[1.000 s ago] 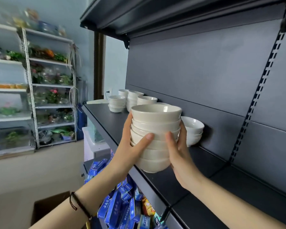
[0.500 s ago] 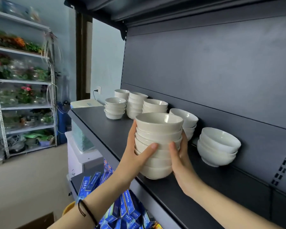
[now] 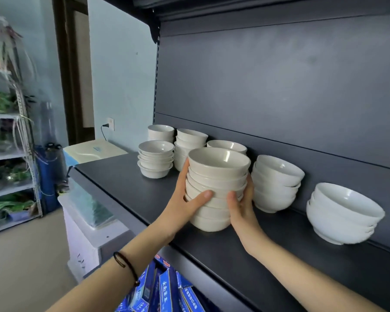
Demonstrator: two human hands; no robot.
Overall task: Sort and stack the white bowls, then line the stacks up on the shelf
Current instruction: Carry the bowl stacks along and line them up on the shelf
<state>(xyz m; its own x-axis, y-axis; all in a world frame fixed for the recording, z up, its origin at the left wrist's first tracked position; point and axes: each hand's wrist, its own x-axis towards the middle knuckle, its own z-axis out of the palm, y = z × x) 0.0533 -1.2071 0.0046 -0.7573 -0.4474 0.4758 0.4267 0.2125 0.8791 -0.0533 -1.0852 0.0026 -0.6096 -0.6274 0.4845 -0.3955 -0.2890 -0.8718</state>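
A tall stack of several cream-white bowls is gripped from both sides: my left hand wraps its left flank, my right hand its right flank. Its base sits at or just above the dark shelf; contact is unclear. To the right, against the back panel, stand a white stack and a wider white stack. Behind and to the left are a low stack, a taller stack, a further stack and a bowl partly hidden by the held stack.
The shelf's grey back panel rises behind the bowls, with another shelf overhead. Blue boxes fill the level below. A white appliance stands left of the shelf unit, and a rack with plants lines the far left wall.
Both hands have carried the held stack lower and further in over the shelf, near the other stacks. The view has swung right, bringing the two right-hand stacks into sight.
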